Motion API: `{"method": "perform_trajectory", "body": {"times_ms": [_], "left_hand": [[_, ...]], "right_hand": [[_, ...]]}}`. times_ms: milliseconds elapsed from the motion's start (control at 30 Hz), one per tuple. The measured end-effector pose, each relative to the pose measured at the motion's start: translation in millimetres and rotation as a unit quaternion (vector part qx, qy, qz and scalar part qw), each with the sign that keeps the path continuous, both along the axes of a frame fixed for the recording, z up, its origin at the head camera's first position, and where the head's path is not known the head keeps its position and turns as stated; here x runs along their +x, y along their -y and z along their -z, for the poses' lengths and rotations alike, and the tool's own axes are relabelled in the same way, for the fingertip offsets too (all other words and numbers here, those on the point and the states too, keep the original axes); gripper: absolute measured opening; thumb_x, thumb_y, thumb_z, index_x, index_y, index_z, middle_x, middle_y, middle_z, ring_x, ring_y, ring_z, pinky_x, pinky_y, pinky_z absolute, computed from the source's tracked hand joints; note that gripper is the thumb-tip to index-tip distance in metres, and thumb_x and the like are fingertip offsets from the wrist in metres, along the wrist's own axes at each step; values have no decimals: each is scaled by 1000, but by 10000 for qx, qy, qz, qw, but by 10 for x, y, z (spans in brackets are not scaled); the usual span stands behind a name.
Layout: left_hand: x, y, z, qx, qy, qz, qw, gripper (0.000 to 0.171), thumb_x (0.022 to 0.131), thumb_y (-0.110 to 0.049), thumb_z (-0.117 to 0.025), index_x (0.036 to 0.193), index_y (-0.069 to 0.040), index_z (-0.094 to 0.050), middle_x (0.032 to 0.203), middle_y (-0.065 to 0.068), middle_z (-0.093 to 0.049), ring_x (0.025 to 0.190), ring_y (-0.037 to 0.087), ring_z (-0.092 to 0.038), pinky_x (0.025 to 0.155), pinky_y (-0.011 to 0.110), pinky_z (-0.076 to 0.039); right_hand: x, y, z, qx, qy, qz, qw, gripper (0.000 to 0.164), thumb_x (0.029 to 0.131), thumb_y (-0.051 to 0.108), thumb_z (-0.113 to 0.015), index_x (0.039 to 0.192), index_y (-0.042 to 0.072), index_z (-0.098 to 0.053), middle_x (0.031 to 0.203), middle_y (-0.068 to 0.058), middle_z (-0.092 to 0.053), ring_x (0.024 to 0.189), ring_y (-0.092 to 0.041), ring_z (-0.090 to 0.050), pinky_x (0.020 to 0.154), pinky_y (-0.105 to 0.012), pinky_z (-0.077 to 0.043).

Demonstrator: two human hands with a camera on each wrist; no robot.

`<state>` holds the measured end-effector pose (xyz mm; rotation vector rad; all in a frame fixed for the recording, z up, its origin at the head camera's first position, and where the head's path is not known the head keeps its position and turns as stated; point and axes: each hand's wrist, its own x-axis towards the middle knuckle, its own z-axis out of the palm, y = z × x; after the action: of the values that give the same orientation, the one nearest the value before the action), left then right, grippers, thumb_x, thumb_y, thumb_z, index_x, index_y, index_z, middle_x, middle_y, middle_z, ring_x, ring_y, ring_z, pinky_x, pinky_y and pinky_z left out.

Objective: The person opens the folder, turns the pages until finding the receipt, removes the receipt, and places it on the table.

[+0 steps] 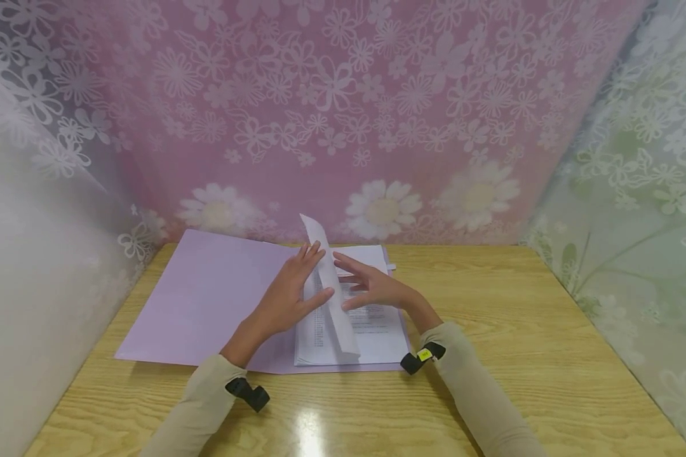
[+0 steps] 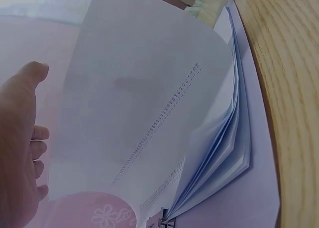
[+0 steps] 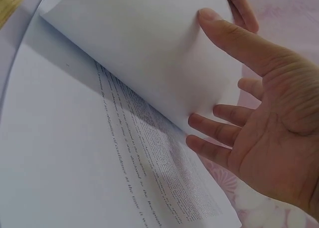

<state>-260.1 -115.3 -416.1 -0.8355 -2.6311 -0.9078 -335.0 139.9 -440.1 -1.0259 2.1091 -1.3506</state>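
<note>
A lilac folder (image 1: 211, 292) lies spread on the table, a stack of printed paper (image 1: 380, 346) on its right half. One sheet (image 1: 336, 314) stands raised from the stack, bent along its length. On its left side is my left hand (image 1: 293, 293), fingers extended; in the left wrist view a gap shows between the fingertips and the sheet (image 2: 129, 83). My right hand (image 1: 380, 289) is on the other side, thumb and fingers spread. In the right wrist view its fingertips (image 3: 199, 122) are at the sheet's surface; whether all touch, I cannot tell.
A metal fastener (image 2: 165, 220) binds the papers in the left wrist view. A small white tab (image 1: 391, 267) sticks out at the folder's right side. The wooden table (image 1: 491, 304) meets a pink flowered curtain (image 1: 331, 127) behind, with more flowered sheeting on both sides.
</note>
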Motion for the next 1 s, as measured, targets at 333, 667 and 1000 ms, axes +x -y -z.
{"method": "perform_trajectory", "body": {"times_ms": [333,667,1000], "left_hand": [[36,18,-49,-693,242,-228,9970,78,96,-54,-63,156,-10,-42,168,7,-29,160,28,-13,128,57,-15],[6,124,-27,-1010,751,-266,9917,77,96,-54,-62,156,-10,-43,167,11,-31,159,33,-15,127,58,-14],[-24,245,2,-1244,1222,-185,9845,82,96,-59,-59,158,-9,-39,168,17,-26,157,42,-15,124,63,-17]], "right_hand": [[19,24,10,-129,28,-8,9999,104,87,14,-83,165,31,-16,171,-4,-19,148,-37,-41,117,-56,-38],[48,54,-32,-210,80,-56,9997,104,87,14,-82,166,26,-15,171,-9,-21,149,-37,-39,118,-57,-38],[60,88,-30,-199,150,-86,9997,101,89,10,-79,166,19,-15,166,-13,-32,150,-36,-38,119,-58,-35]]}}
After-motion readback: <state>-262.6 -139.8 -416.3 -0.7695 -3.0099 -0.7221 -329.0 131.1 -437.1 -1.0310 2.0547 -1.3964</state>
